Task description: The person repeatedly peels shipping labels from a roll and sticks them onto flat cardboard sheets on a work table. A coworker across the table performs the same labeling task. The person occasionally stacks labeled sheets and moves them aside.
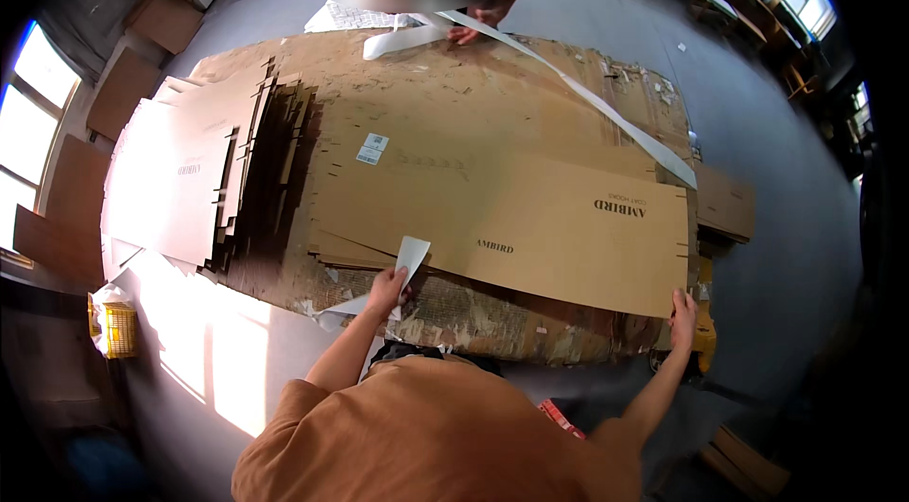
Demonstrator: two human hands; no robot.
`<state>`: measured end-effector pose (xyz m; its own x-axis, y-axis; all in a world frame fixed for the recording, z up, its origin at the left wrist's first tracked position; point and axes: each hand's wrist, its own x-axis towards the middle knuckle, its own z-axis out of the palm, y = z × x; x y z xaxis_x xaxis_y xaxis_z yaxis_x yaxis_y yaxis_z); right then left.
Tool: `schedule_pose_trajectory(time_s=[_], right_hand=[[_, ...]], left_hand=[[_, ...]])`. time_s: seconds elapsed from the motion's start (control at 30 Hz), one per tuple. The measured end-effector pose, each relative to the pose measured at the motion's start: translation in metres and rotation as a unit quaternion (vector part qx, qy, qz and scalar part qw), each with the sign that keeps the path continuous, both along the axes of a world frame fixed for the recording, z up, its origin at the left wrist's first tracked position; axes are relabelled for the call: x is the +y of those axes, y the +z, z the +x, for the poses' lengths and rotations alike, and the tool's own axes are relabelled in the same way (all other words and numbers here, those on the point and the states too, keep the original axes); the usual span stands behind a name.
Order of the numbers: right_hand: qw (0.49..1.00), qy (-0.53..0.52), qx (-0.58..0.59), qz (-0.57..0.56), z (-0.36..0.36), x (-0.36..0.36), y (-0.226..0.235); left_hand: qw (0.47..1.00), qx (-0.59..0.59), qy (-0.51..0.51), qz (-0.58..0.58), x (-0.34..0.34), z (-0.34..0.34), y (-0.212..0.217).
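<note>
— Pinching a white paper strip (409, 260), the left hand (386, 291) is sitting at about six o'clock of the big flat cardboard sheet (530, 218), right on its near edge. Are you seeing the fingers closed on it?

— Yes, thumb and fingers are clamped together on the strip's lower part, and the upper end is sticking up free toward twelve o'clock. Below the hand the strip is curling away toward eight o'clock and getting lost against the worn table edge (492, 322).

— And the right hand (682, 317)?

— It is resting at the sheet's near right corner, about four o'clock. The fingers are lying against the cardboard edge, but whether they are curled around it or only pressing on it I cannot tell — the corner is hiding the fingertips.

— What is lying beyond?

— A long white band (606, 109) is running from twelve o'clock down to about three o'clock across the cardboard. Another person's hand (469, 28) is touching its far end; the rest of that person is blurred out.

— Anything at nine o'clock?

— A fanned stack of flattened boxes (189, 180), washed out by sunlight, so its layers are hard to separate. A yellow basket (118, 327) is standing on the floor at eight o'clock, partly cut by glare. The person's own torso is covering the table's near side.
</note>
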<state>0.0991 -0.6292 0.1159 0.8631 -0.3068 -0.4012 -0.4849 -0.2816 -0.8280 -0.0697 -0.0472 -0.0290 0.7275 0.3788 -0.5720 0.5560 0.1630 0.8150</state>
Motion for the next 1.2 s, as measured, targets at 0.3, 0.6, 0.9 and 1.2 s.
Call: schedule_pose_trajectory(time_s=[0.3,0.6,0.9,1.2], right_hand=[[0.992,-0.06,-0.039,0.108,-0.112,-0.033,0.023],[0.962,-0.141,-0.007,0.235,-0.24,-0.007,-0.089],[0.738,0.197,-0.173,0.622,-0.122,0.271,-0.086],[0.796,0.252,-0.084,0.544,-0.179,0.637,0.054]], left_hand=[[0.953,-0.037,0.04,-0.298,-0.013,0.006,0.046],[0.977,-0.213,-0.005,-0.011,0.008,-0.023,0.181],[0.881,-0.355,0.29,0.117,0.142,-0.153,0.239],[0.839,-0.329,0.427,0.067,0.128,-0.3,0.212]])
